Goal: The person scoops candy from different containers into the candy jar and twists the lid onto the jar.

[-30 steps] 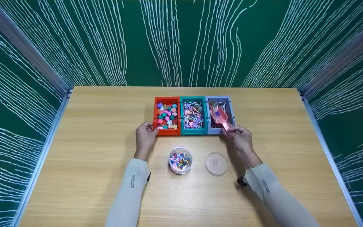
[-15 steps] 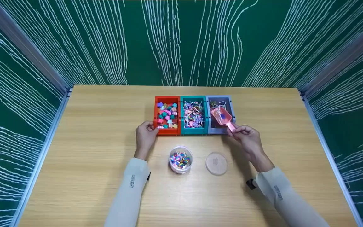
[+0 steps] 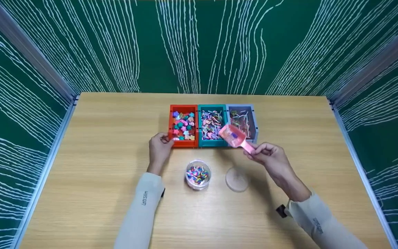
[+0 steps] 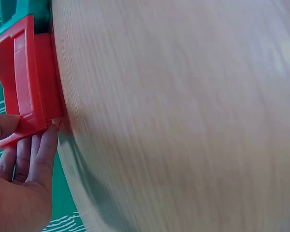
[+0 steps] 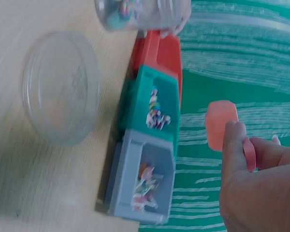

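Note:
My right hand (image 3: 275, 162) pinches the handle of a pink scoop (image 3: 232, 136), held up over the front edges of the teal bin (image 3: 210, 143) and the grey bin (image 3: 255, 126). Small pieces, one of them purple, lie in the scoop's bowl. My left hand (image 3: 159, 149) grips the front left corner of the red bin (image 4: 31, 77), thumb on its rim and fingers against its side. Star-shaped and round beads fill the red bin; small lollipop-like charms lie in the teal one. Clear-sticked pieces are in the grey bin.
In front of the joined bins stands a clear round jar (image 3: 198, 187) with several rainbow-coloured pieces inside. Right of it, a clear round lid (image 3: 237, 180) lies flat on the wooden table (image 3: 109, 138). Green walls with white lines enclose the back and sides.
My right hand has lifted the scoop out of the grey bin and drawn it back, its bowl swinging left toward the teal bin. My left hand has stayed at the red bin.

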`<state>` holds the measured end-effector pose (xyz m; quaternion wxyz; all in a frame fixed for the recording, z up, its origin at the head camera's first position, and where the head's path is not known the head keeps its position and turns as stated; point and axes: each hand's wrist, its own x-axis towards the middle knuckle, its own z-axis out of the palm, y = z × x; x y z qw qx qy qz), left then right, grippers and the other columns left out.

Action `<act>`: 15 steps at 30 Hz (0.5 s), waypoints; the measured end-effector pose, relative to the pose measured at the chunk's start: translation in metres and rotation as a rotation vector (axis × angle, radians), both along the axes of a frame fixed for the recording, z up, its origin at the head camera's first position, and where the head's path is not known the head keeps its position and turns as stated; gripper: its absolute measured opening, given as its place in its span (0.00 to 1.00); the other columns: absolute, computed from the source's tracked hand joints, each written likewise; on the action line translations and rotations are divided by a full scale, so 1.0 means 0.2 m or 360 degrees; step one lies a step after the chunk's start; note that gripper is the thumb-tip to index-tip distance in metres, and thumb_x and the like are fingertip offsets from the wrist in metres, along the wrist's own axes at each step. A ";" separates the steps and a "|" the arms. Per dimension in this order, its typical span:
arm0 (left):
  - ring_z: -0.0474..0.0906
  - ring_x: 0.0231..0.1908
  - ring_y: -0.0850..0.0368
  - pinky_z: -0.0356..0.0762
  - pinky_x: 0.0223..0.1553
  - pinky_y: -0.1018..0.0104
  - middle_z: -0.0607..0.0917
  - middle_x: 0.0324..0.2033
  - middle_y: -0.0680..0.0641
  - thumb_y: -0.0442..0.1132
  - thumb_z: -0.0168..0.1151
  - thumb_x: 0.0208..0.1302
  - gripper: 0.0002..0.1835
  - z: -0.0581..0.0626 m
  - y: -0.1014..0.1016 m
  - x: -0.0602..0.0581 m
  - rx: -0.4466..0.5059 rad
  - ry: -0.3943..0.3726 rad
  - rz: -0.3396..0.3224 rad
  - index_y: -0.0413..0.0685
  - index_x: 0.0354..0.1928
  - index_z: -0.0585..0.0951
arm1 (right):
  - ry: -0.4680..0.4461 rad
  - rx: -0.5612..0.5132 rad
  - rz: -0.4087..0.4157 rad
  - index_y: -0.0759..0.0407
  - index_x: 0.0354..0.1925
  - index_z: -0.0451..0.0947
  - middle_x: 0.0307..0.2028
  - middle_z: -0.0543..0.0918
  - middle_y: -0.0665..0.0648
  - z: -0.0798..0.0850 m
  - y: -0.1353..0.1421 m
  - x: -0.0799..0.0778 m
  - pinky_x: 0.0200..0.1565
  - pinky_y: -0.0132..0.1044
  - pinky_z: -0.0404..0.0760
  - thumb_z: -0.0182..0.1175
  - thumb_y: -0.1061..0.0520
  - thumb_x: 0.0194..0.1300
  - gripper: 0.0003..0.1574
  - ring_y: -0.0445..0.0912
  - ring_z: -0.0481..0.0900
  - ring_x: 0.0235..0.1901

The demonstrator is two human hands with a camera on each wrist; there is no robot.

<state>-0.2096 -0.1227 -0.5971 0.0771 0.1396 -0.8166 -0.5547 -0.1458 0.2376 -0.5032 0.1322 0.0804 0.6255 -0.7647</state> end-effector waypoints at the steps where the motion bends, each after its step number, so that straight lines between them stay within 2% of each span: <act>1: 0.80 0.35 0.52 0.79 0.36 0.69 0.86 0.33 0.42 0.26 0.69 0.63 0.10 0.00 0.00 0.00 0.0000 -0.0004 0.0002 0.32 0.46 0.88 | -0.0004 0.0026 0.0042 0.62 0.31 0.82 0.53 0.90 0.56 0.01 -0.01 0.01 0.53 0.36 0.86 0.55 0.77 0.72 0.18 0.45 0.92 0.44; 9: 0.79 0.35 0.52 0.78 0.36 0.69 0.84 0.33 0.43 0.26 0.70 0.64 0.10 0.00 0.00 0.00 0.0024 -0.0019 -0.0007 0.32 0.47 0.87 | -0.0060 0.0223 0.0323 0.61 0.35 0.82 0.60 0.84 0.67 0.02 -0.06 0.12 0.52 0.36 0.87 0.57 0.75 0.73 0.14 0.46 0.92 0.45; 15: 0.80 0.35 0.51 0.79 0.38 0.68 0.86 0.33 0.42 0.27 0.70 0.62 0.10 0.00 0.00 0.00 -0.0016 0.0019 -0.0001 0.32 0.45 0.87 | 0.0043 0.0303 0.0493 0.65 0.35 0.82 0.63 0.79 0.75 0.00 -0.11 0.16 0.53 0.37 0.87 0.58 0.76 0.72 0.12 0.46 0.90 0.50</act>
